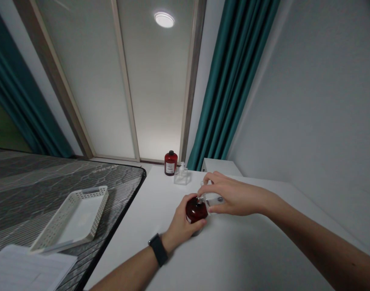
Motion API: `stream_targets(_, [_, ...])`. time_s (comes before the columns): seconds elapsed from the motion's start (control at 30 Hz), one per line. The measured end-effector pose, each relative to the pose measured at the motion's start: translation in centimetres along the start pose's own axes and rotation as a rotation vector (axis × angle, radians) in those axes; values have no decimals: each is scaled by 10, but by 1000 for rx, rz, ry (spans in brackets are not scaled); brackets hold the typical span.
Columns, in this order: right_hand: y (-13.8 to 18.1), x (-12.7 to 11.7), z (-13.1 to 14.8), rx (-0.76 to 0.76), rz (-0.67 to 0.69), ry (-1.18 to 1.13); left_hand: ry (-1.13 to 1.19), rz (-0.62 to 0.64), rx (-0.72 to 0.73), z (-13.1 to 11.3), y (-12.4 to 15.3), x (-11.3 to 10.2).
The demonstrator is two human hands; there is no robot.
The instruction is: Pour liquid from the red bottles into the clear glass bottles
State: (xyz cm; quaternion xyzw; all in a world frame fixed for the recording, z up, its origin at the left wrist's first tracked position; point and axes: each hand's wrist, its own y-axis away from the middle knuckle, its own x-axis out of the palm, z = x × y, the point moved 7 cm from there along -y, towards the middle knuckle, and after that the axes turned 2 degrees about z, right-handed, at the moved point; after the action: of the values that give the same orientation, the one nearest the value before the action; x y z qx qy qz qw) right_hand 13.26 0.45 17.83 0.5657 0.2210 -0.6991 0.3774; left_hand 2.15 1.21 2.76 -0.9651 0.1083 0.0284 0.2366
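Observation:
My left hand [185,222] is wrapped around a dark red bottle [194,211] on the white table. A clear bottle [214,201] lies tilted on its side in my right hand [223,194], its neck at the mouth of the red bottle. Whether the two necks touch I cannot make out. Farther back stands a second red bottle [171,163] with a black cap and a white label. Close beside it is a clear square pump bottle [182,175].
On the left, a dark grey striped surface with a black edge [124,216] carries a white perforated basket [95,216] and papers [30,268]. A white box-like cabinet [221,166] stands behind the white table [233,258]. Frosted sliding doors [160,89] and green curtains [227,81] lie beyond.

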Motion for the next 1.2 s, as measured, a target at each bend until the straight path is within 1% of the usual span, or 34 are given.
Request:
stream_targets(0.57, [-2,0,1,12,16,41,-23,-4,-20,1,0,0])
stream_targets(0.97, [-1,-2,5,37,43,61,8,10,6,1,0,0])
stream_targets(1.2, [-2,-2,4,30,30,50,6,16,11,1,0,1])
